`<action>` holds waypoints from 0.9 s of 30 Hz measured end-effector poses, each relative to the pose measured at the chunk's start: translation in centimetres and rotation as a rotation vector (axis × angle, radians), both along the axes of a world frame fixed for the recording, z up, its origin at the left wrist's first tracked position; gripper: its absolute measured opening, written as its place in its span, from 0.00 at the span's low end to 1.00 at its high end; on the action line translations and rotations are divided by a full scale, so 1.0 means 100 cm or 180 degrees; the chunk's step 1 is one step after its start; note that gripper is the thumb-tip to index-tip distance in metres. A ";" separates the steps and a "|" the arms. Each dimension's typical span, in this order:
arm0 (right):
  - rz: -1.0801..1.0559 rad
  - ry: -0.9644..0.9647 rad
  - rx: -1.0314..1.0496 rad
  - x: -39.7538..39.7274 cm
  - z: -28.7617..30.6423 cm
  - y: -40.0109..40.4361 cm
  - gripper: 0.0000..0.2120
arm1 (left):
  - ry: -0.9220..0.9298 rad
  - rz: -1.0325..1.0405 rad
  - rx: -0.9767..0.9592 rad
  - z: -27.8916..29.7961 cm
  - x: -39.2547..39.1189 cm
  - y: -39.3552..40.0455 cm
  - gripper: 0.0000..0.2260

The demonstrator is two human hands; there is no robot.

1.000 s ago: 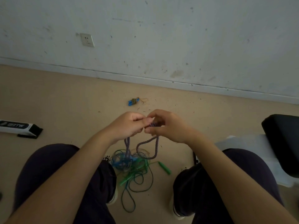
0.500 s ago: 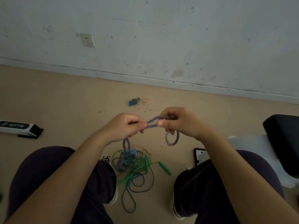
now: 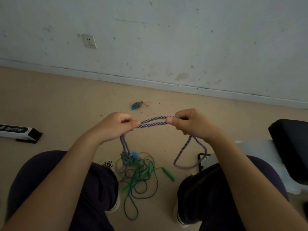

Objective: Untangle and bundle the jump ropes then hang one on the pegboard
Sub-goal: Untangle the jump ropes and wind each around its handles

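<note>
While I hold the thick purple-and-white twisted jump rope (image 3: 152, 122) doubled between my fists, two strands run side by side from my left hand (image 3: 115, 127) to my right hand (image 3: 191, 124), both closed tight on it with thumbs pressed against the cord. From my left fist the doubled rope drops straight down into the tangled heap of thin green and blue cords (image 3: 136, 170) on the beige floor between my knees; from my right a slack loop (image 3: 190, 157) hangs free, its bottom near my right knee. A green plastic handle (image 3: 168, 174) lies at the heap's right edge. What worries me is the buried end — if I pull the strands apart too hard, I judge the snarl below could cinch tighter and drag the green cords up with it. The hanging loop could also twist on itself if I let it swing — another knot to undo. No pegboard is in sight; only the scuffed white wall (image 3: 166, 39) ahead, so hanging is far off.
</note>
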State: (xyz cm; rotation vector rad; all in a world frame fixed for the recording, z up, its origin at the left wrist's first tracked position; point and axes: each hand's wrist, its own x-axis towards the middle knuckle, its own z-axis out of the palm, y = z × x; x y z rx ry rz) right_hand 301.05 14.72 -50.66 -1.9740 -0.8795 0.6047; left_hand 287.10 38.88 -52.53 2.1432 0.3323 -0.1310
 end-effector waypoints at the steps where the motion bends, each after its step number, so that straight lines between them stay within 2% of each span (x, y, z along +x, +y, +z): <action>1: 0.0106 0.0100 -0.0094 -0.002 0.001 0.001 0.26 | -0.0141 0.0053 -0.0094 0.000 0.001 -0.009 0.17; 5: 0.0694 0.0305 -0.0407 -0.022 -0.004 0.015 0.21 | -0.0349 -0.0068 -0.0648 -0.002 0.006 -0.040 0.17; 7: 0.0763 0.0306 -0.0421 -0.026 -0.006 0.019 0.17 | -0.0286 -0.0158 -0.0782 -0.002 0.008 -0.040 0.15; 11: 0.0281 -0.0075 -0.0043 -0.010 0.001 0.010 0.17 | -0.0064 -0.0245 -0.0566 0.004 0.005 -0.015 0.13; 14: -0.0306 0.0048 0.0345 0.004 0.003 -0.001 0.17 | 0.0062 -0.0091 -0.0321 0.005 0.001 0.004 0.12; 16: -0.0395 0.0131 0.0370 0.007 0.004 -0.006 0.16 | -0.0030 -0.0067 -0.0299 0.003 -0.001 0.007 0.10; 18: -0.0158 0.0184 0.0214 0.005 0.005 -0.007 0.16 | -0.0171 -0.0099 -0.0387 0.000 -0.001 -0.001 0.08; 22: 0.0513 0.0377 -0.0365 -0.015 0.002 0.007 0.24 | -0.0336 -0.0343 -0.0720 -0.005 0.005 -0.032 0.07; 24: 0.0795 0.0477 -0.0478 -0.024 -0.004 0.015 0.18 | -0.0390 -0.0426 -0.0880 -0.005 0.008 -0.041 0.07; 27: 0.0745 0.0259 -0.0343 -0.023 -0.005 0.018 0.12 | -0.0308 -0.0484 -0.1047 0.001 0.010 -0.038 0.10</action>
